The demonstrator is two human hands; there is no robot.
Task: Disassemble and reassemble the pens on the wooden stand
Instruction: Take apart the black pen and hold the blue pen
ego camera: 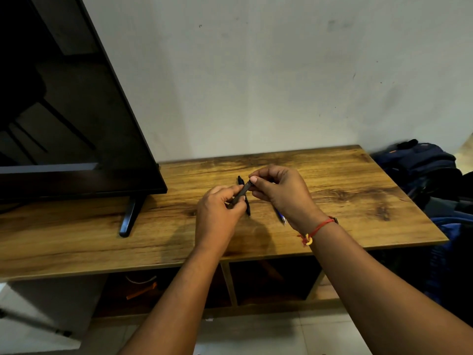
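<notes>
A dark grey pen (242,192) is held slanted above the wooden stand (358,201). My left hand (217,216) grips its lower end, and my right hand (279,193) pinches its upper end between thumb and fingers. Beneath my hands a black pen (247,208) lies on the wood, partly hidden. A blue pen (281,217) lies under my right wrist, only its tip end showing.
A large black TV (76,124) stands on the stand's left half, its foot (130,216) reaching toward the front edge. Dark blue bags (419,165) are piled off the right end. Open shelves (268,280) sit below the top.
</notes>
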